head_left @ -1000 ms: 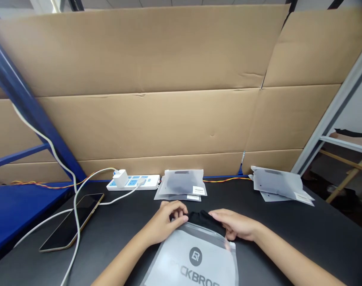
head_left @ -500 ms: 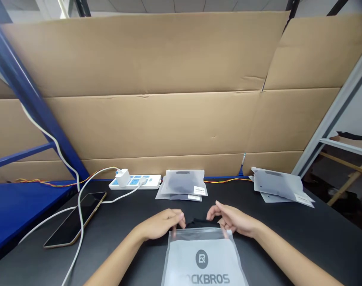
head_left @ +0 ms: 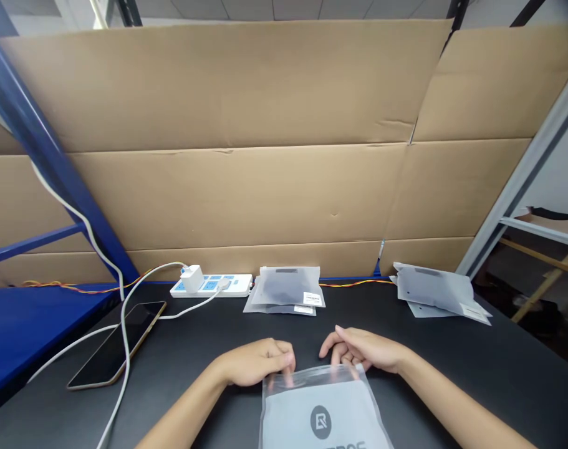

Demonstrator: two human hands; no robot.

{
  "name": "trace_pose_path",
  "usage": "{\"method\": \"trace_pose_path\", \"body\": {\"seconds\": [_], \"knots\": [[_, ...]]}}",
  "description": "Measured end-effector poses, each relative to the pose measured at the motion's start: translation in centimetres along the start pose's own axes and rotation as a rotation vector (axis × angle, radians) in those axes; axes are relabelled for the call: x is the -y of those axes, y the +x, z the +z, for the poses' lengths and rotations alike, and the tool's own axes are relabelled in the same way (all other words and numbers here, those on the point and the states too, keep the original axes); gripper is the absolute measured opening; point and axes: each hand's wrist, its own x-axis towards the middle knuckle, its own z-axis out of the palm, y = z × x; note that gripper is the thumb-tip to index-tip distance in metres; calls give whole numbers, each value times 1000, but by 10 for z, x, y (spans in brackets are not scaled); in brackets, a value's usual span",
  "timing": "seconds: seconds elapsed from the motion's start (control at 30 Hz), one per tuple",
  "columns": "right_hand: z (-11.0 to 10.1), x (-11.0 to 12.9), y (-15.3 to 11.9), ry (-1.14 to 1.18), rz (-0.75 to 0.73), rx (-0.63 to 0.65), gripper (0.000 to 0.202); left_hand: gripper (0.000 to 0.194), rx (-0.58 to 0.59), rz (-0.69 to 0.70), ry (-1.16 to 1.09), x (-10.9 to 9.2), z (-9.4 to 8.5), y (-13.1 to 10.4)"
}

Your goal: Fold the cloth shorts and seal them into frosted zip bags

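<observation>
In front of me lies a frosted plastic zip bag point(head_left: 321, 399) with a dark round logo and lettering, its lower part cut off by the frame edge. White material fills most of it below a clear top strip. My left hand point(head_left: 260, 362) is closed, thumb and fingers pinching the top left corner. At the top right corner my right hand point(head_left: 365, 350) grips the edge with curled fingers, the index finger held off it. Some fingertips of both hands show through the clear strip.
Two stacks of frosted bags, a middle stack point(head_left: 286, 290) and a right stack point(head_left: 436, 290), lie along the back of the black table point(head_left: 209, 424). Left are a power strip point(head_left: 239, 285), white cable point(head_left: 125, 340) and phone point(head_left: 120, 346). A cardboard wall point(head_left: 265, 193) stands behind.
The black fabric at the bag's opening is out of sight. Both hands and the bag's top edge have come slightly nearer to me, and my left fingers have closed on the corner.
</observation>
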Motion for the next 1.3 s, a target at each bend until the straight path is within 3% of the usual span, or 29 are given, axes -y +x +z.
{"method": "trace_pose_path", "body": {"seconds": [0.17,0.33,0.47,0.53,0.63,0.77,0.87,0.97,1.07,1.17,1.3], "knots": [[1,0,-1,-56,-23,-3,68,58,1,60,9,-6,-1,0],[0,-1,0,-117,-149,-7,50,63,78,-131,-176,-2,-3,-3],[-13,-1,-6,-333,-243,-236,30,49,-34,-159,-65,-6,-6,-5],[-15,0,-8,-362,-213,-227,22,38,-149,-123,24,-11,-1,-1],[-1,-1,-1,-322,-209,-190,19,34,-335,-81,97,-19,15,9],[31,-3,18,-236,-295,-266,21,27,-261,-105,118,-23,33,18],[34,-1,16,-232,-280,-225,32,24,-261,-110,161,-23,32,16],[21,3,2,-347,-160,-72,46,23,-257,-86,161,-26,26,10],[11,5,-8,-424,-101,31,41,24,-203,-74,231,-33,27,6],[13,4,-7,-386,-155,6,29,26,-170,-99,315,-35,35,7],[26,2,2,-280,-206,-21,28,9,-237,-144,301,-28,40,11]]}}
